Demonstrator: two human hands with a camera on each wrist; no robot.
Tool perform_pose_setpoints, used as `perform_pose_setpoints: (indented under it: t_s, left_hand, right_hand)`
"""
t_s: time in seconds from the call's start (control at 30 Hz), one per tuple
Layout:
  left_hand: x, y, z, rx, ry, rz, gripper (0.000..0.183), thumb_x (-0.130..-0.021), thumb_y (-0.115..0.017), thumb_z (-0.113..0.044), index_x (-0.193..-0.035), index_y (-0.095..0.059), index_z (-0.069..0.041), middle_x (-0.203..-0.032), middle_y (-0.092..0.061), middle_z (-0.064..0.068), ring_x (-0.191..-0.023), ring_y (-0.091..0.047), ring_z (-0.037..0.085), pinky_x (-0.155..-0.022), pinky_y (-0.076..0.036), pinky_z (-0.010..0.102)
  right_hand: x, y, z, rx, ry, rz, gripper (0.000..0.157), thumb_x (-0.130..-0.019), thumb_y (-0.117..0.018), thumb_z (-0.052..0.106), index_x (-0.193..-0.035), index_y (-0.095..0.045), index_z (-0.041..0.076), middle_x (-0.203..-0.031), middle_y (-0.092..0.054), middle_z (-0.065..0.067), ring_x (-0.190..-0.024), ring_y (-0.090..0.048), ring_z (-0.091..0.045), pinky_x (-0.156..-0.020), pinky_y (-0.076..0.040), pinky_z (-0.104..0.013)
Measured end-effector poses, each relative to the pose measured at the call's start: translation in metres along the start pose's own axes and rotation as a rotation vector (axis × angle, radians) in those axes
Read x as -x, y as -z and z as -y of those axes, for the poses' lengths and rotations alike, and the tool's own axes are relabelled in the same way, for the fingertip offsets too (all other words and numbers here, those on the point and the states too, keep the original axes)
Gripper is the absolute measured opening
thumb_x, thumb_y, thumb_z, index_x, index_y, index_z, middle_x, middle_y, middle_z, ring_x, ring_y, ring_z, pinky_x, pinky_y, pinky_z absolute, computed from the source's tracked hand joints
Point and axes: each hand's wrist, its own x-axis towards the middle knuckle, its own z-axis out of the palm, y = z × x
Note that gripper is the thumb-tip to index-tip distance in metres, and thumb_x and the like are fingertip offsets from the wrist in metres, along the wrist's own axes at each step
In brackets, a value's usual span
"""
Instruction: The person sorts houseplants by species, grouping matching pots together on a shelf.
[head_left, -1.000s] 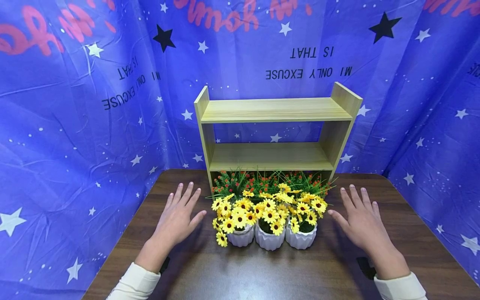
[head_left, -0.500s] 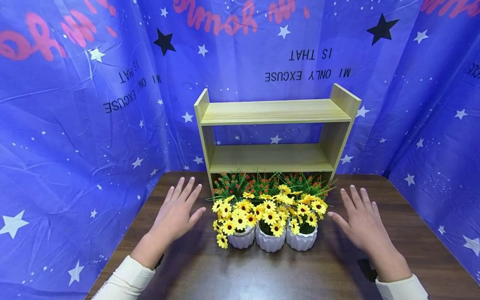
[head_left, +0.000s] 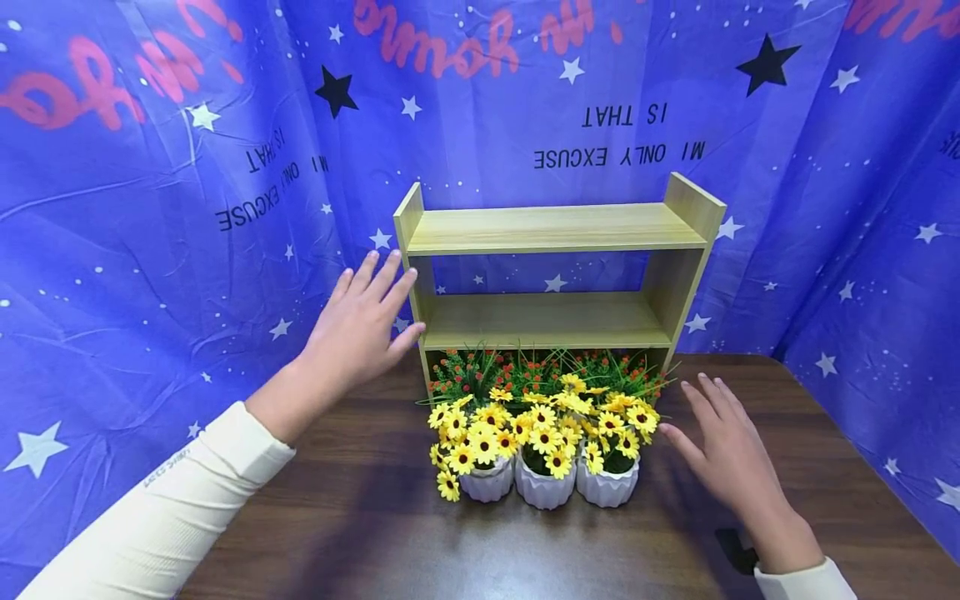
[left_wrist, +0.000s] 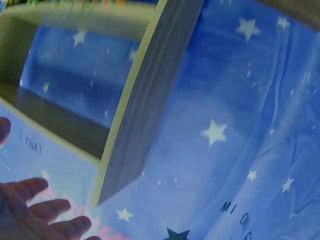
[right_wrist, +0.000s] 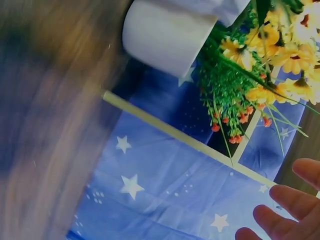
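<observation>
My left hand [head_left: 358, 329] is raised in the air at the left side of the wooden shelf [head_left: 555, 321], fingers spread and holding nothing. In the left wrist view its fingers [left_wrist: 50, 209] show below the shelf's side panel [left_wrist: 142, 107], apart from it. My right hand [head_left: 731, 450] hovers over the table to the right of the flowers, fingers extended, with nothing in it. Between the hands stand yellow daisy-like flowers [head_left: 483, 442] in white fluted pots [head_left: 545, 490]. Behind them, red-dotted green plants [head_left: 525, 367] stand by the shelf's lowest level; their pots are mostly hidden.
The brown wooden table [head_left: 450, 558] carries everything. A blue curtain [head_left: 150, 292] with stars and lettering hangs around the back and sides, close behind the shelf. Two shelf boards stand above the plants, the upper board [head_left: 555, 229] between raised side panels.
My left hand has risen from beside the flowers, up and forward to the shelf's left side. My right hand has barely moved; its fingers are closer together. The pots and shelf stay put.
</observation>
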Motion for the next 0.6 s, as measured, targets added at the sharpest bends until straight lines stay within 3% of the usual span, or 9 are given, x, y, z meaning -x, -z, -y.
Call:
perform_pose_setpoints:
  t_s: [0.2, 0.37, 0.5, 0.6]
  left_hand:
    - [-0.045, 0.017, 0.002, 0.045, 0.068, -0.072, 0.075, -0.099, -0.052, -0.049, -0.154, -0.03, -0.003, -0.161, -0.021, 0.021, -0.148, -0.015, 0.04, -0.117, -0.013, 0.059]
    - [-0.068, 0.012, 0.006, -0.012, 0.009, -0.103, 0.073, -0.097, -0.055, -0.046, -0.152, -0.033, -0.002, -0.16, -0.024, 0.02, -0.147, -0.017, 0.04, -0.117, -0.014, 0.059]
    - [-0.08, 0.005, 0.01, -0.052, -0.034, -0.109, 0.07, -0.096, -0.057, -0.045, -0.15, -0.038, -0.005, -0.159, -0.026, 0.02, -0.147, -0.019, 0.04, -0.115, -0.018, 0.061]
    - [-0.085, 0.001, 0.018, -0.046, -0.002, -0.083, 0.068, -0.097, -0.055, -0.046, -0.151, -0.039, -0.007, -0.16, -0.026, 0.019, -0.147, -0.02, 0.04, -0.115, -0.018, 0.061]
  right_hand:
    - [0.009, -0.004, 0.003, -0.168, -0.083, -0.087, 0.058, -0.089, -0.073, 0.021, -0.133, -0.051, -0.01, -0.141, -0.044, -0.035, -0.129, -0.038, -0.055, -0.106, -0.027, -0.066]
    - [0.019, -0.011, 0.009, -0.218, -0.165, -0.094, 0.053, -0.09, -0.073, 0.02, -0.132, -0.054, -0.008, -0.14, -0.049, -0.03, -0.124, -0.045, -0.053, -0.095, -0.036, -0.067]
    - [0.023, -0.015, 0.014, -0.22, -0.222, -0.081, 0.049, -0.092, -0.07, 0.02, -0.131, -0.056, -0.005, -0.138, -0.052, -0.026, -0.113, -0.056, -0.045, -0.087, -0.045, -0.059]
    - [0.026, -0.017, 0.018, -0.25, -0.275, -0.047, 0.047, -0.095, -0.067, 0.022, -0.133, -0.056, -0.004, -0.137, -0.054, -0.024, -0.108, -0.06, -0.04, -0.084, -0.051, -0.047]
